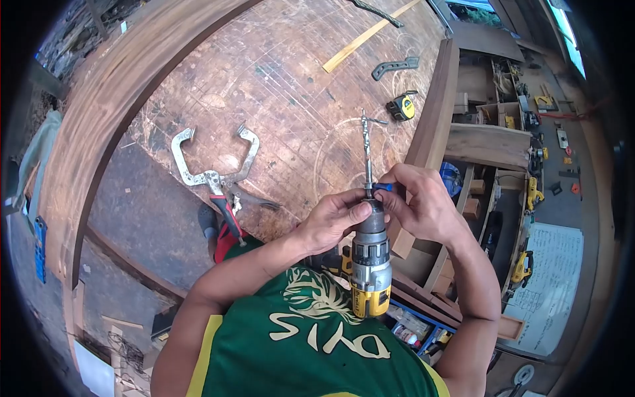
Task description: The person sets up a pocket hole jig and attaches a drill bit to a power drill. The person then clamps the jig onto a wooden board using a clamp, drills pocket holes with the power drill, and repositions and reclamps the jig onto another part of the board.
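Note:
Pointing away from me, a yellow and black cordless drill rests close against my green shirt, with a long metal drill bit in its chuck. My left hand is closed around the chuck, thumb across its front. On the other side, my right hand pinches a small blue piece at the base of the bit, right by the chuck's nose. I cannot tell what kind of piece it is. Left of the hands lies a locking C-clamp with red and black grips, on the scratched wooden tabletop.
A tape measure, a black curved handle-like piece and a thin wood strip lie farther up the table. A long board runs along its right side. Thick timber curves past at left. Shelves with tools stand right.

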`<action>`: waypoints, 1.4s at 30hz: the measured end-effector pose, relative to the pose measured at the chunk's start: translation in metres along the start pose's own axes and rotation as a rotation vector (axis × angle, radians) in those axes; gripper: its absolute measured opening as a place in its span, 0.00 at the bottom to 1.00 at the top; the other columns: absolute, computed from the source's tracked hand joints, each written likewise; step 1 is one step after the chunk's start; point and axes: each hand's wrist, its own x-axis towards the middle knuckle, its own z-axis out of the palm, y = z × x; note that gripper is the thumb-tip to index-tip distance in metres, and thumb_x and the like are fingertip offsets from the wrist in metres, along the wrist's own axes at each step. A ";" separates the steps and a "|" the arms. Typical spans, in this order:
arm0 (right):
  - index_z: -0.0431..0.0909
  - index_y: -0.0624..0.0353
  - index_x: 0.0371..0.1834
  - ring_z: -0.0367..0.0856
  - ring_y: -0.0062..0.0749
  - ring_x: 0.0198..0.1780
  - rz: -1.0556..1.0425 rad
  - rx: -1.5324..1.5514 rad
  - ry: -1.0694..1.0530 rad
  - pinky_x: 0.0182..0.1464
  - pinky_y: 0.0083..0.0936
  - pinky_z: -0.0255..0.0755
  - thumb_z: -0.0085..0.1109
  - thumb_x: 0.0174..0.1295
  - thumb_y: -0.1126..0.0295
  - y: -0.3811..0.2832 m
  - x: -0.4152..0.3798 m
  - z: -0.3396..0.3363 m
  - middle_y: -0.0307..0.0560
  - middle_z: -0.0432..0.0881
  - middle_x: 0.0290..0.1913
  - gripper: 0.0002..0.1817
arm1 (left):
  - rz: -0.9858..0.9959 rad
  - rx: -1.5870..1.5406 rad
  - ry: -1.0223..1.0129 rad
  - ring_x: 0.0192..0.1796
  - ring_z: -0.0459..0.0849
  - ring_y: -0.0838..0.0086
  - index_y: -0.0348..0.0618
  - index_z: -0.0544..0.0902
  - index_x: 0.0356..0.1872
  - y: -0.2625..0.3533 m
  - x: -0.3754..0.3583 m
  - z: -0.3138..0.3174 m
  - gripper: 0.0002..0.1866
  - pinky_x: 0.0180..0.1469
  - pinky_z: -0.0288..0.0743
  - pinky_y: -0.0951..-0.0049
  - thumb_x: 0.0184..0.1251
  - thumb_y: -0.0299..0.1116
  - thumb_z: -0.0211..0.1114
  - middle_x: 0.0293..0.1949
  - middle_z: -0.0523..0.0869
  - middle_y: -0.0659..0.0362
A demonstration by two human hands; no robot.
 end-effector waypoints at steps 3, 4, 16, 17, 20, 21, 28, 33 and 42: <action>0.79 0.63 0.36 0.82 0.54 0.30 0.043 0.028 0.002 0.32 0.39 0.74 0.66 0.58 0.75 0.006 -0.004 0.004 0.55 0.81 0.28 0.06 | -0.034 0.016 -0.001 0.54 0.85 0.71 0.35 0.75 0.61 0.001 0.001 0.000 0.21 0.61 0.78 0.69 0.77 0.40 0.60 0.49 0.86 0.53; 0.79 0.63 0.36 0.82 0.52 0.29 0.031 0.053 0.030 0.32 0.38 0.74 0.66 0.58 0.75 0.009 -0.005 0.006 0.54 0.81 0.27 0.06 | -0.016 0.034 -0.005 0.55 0.85 0.71 0.35 0.75 0.61 0.001 0.002 -0.001 0.21 0.61 0.78 0.69 0.77 0.39 0.60 0.49 0.86 0.53; 0.81 0.65 0.38 0.83 0.35 0.29 0.023 0.170 0.191 0.33 0.30 0.74 0.66 0.62 0.75 0.026 -0.017 0.027 0.51 0.83 0.29 0.05 | -0.006 0.029 -0.023 0.59 0.84 0.60 0.32 0.67 0.68 -0.003 -0.002 -0.002 0.26 0.64 0.77 0.59 0.74 0.32 0.62 0.57 0.80 0.48; 0.81 0.66 0.37 0.84 0.33 0.32 -0.017 0.149 0.179 0.36 0.27 0.75 0.66 0.63 0.76 0.028 -0.017 0.026 0.50 0.84 0.30 0.05 | -0.006 0.025 -0.023 0.59 0.84 0.60 0.32 0.67 0.68 -0.003 -0.001 -0.002 0.26 0.64 0.77 0.59 0.74 0.31 0.63 0.57 0.80 0.48; 0.81 0.66 0.38 0.84 0.33 0.32 -0.104 0.153 0.169 0.36 0.28 0.75 0.66 0.63 0.75 0.036 -0.016 0.025 0.51 0.85 0.32 0.06 | 0.008 0.031 -0.022 0.59 0.83 0.60 0.32 0.67 0.68 -0.004 -0.001 -0.003 0.26 0.65 0.77 0.58 0.73 0.31 0.63 0.57 0.80 0.48; 0.81 0.66 0.38 0.84 0.33 0.32 -0.106 0.154 0.168 0.36 0.28 0.75 0.66 0.63 0.75 0.037 -0.016 0.025 0.51 0.85 0.32 0.06 | 0.010 0.032 -0.020 0.59 0.83 0.60 0.32 0.67 0.68 -0.004 -0.001 -0.003 0.26 0.65 0.77 0.58 0.73 0.31 0.63 0.57 0.80 0.48; 0.82 0.64 0.39 0.81 0.39 0.25 -0.066 0.109 0.267 0.29 0.31 0.73 0.65 0.62 0.75 0.026 -0.018 0.033 0.51 0.82 0.28 0.05 | -0.013 -0.034 0.002 0.61 0.81 0.65 0.36 0.68 0.68 -0.008 -0.001 -0.001 0.26 0.66 0.75 0.61 0.73 0.31 0.63 0.58 0.80 0.52; 0.79 0.63 0.37 0.81 0.52 0.23 0.209 -0.094 0.215 0.27 0.39 0.74 0.62 0.64 0.74 -0.011 -0.017 0.030 0.54 0.81 0.25 0.04 | 0.000 -0.042 0.031 0.61 0.79 0.70 0.39 0.69 0.68 -0.008 -0.002 0.001 0.25 0.66 0.74 0.65 0.73 0.30 0.64 0.57 0.80 0.54; 0.75 0.65 0.39 0.80 0.54 0.27 -0.161 -0.364 0.059 0.27 0.41 0.73 0.63 0.63 0.74 0.006 -0.009 0.014 0.55 0.78 0.31 0.08 | 0.000 0.000 -0.021 0.51 0.81 0.79 0.36 0.74 0.60 -0.006 0.002 -0.003 0.19 0.55 0.78 0.75 0.74 0.32 0.65 0.50 0.83 0.59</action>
